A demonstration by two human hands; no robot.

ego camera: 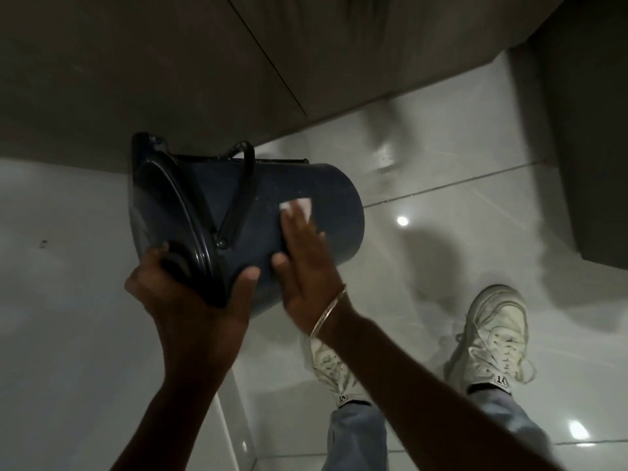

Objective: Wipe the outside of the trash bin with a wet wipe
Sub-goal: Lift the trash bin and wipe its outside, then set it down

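Sideways, bin lidded, hand-held.

Domestic interior, probably a kitchen or utility area: glossy pale floor tiles reflecting ceiling lights; flat dark cabinet fronts from ten to one o'clock.

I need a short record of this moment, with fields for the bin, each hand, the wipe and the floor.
bin: dark blue trash bin, lifted and tilted on its side, lid on
left hand: left hand grips the lid end
right hand: right hand flat on the bin's wall
wipe: white wet wipe under the fingers
floor: glossy pale tiles
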